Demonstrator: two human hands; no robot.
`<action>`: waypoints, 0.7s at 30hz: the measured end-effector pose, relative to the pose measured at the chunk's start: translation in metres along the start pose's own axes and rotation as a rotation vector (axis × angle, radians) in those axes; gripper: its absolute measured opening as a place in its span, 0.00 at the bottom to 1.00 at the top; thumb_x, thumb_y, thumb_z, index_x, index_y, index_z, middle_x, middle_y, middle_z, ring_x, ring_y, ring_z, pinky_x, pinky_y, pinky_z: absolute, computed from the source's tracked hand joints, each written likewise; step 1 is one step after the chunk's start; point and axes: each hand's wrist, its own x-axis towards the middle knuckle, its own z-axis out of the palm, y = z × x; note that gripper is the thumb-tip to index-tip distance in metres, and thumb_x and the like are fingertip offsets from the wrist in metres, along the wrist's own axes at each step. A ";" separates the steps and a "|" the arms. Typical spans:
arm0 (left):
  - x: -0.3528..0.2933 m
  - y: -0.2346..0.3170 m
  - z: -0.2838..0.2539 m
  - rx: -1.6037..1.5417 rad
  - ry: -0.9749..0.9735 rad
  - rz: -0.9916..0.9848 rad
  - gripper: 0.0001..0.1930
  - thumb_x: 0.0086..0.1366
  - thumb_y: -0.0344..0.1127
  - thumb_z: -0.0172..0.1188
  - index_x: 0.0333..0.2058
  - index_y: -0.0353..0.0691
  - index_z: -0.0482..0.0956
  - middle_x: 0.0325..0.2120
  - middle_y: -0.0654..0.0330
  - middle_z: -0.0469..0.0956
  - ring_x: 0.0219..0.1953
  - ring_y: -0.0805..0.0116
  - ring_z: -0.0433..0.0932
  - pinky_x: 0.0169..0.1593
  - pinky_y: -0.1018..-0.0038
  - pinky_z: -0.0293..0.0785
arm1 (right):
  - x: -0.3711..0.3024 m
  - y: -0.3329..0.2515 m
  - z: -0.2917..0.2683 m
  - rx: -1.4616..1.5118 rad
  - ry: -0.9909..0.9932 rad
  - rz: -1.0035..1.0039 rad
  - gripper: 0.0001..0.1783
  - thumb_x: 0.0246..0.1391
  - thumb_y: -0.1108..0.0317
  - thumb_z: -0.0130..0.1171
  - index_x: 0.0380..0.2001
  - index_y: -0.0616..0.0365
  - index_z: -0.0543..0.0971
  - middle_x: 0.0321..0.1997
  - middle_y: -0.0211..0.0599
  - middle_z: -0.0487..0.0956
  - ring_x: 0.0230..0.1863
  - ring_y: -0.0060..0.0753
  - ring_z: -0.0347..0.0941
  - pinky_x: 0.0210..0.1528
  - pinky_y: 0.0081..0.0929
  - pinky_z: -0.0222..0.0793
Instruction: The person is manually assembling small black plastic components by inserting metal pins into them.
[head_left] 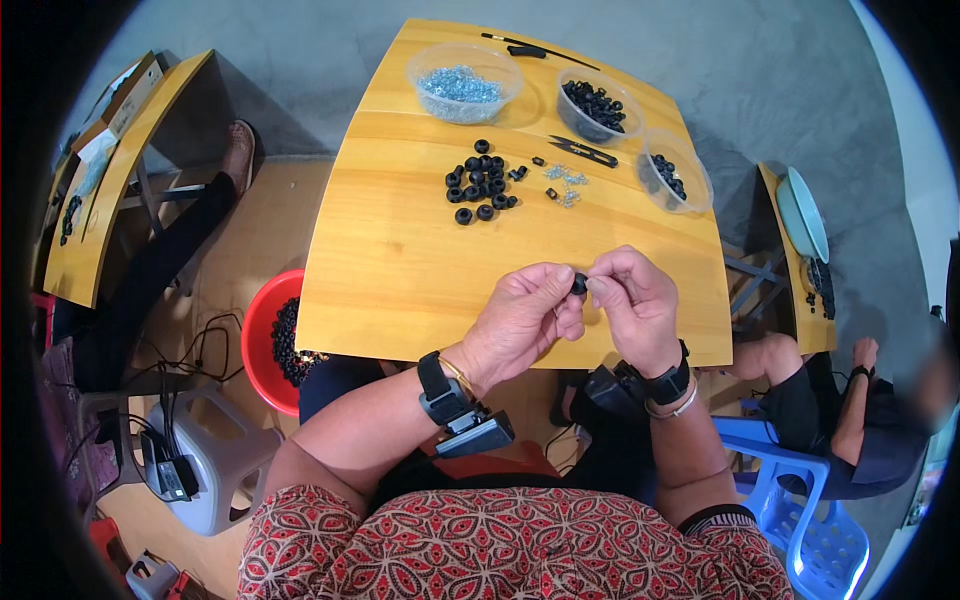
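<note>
Above the near part of the wooden table (400,290), my left hand (515,325) pinches a small round black knob (579,284) between thumb and fingers. My right hand (642,315) meets it from the right, thumb and fingertips pressed together at the knob's side. Whatever those fingertips hold is hidden. Farther off lies a loose group of round black knobs (472,192). Beside them are small silvery pieces (568,180) and a few small black cylindrical pieces (538,161). Black thread snips (584,151) rest behind these.
Clear plastic bowls hold silvery pieces (460,88), black pieces (596,104) and more black parts (664,176). A thin black rod (540,50) lies at the far edge. A red basin (262,340) of black parts stands left. Another person (850,420) sits at right by a blue chair (800,500).
</note>
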 end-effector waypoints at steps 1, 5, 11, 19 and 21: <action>0.000 0.000 0.000 -0.001 0.000 0.000 0.10 0.63 0.37 0.48 0.30 0.35 0.72 0.20 0.63 0.70 0.19 0.75 0.64 0.26 0.79 0.66 | 0.000 0.000 0.001 -0.013 0.022 0.009 0.03 0.48 0.80 0.52 0.27 0.63 0.70 0.25 0.33 0.71 0.26 0.22 0.71 0.27 0.19 0.66; 0.002 -0.004 -0.003 0.060 -0.011 0.037 0.11 0.64 0.36 0.47 0.31 0.34 0.72 0.19 0.62 0.70 0.19 0.74 0.66 0.26 0.78 0.67 | 0.006 -0.009 0.000 -0.348 0.008 -0.174 0.04 0.45 0.81 0.53 0.27 0.63 0.71 0.25 0.36 0.71 0.25 0.28 0.71 0.28 0.20 0.66; 0.001 -0.007 -0.006 0.151 0.033 0.082 0.12 0.63 0.39 0.47 0.32 0.35 0.72 0.19 0.61 0.71 0.19 0.72 0.68 0.28 0.76 0.68 | -0.003 -0.011 0.000 -0.423 0.042 -0.180 0.10 0.43 0.81 0.54 0.32 0.63 0.75 0.26 0.39 0.72 0.26 0.33 0.72 0.27 0.22 0.67; 0.004 -0.007 -0.004 0.125 0.060 0.110 0.13 0.64 0.39 0.46 0.34 0.34 0.72 0.19 0.61 0.71 0.19 0.72 0.67 0.27 0.77 0.68 | -0.005 0.000 0.000 -0.411 -0.026 -0.211 0.09 0.44 0.80 0.54 0.32 0.63 0.74 0.27 0.41 0.73 0.27 0.36 0.72 0.28 0.25 0.68; 0.003 -0.006 -0.004 0.166 0.100 0.144 0.12 0.64 0.38 0.46 0.33 0.34 0.72 0.20 0.61 0.71 0.20 0.73 0.67 0.27 0.77 0.67 | 0.001 0.002 -0.001 -0.438 -0.071 -0.222 0.07 0.44 0.78 0.54 0.30 0.63 0.74 0.26 0.41 0.73 0.27 0.38 0.71 0.29 0.26 0.67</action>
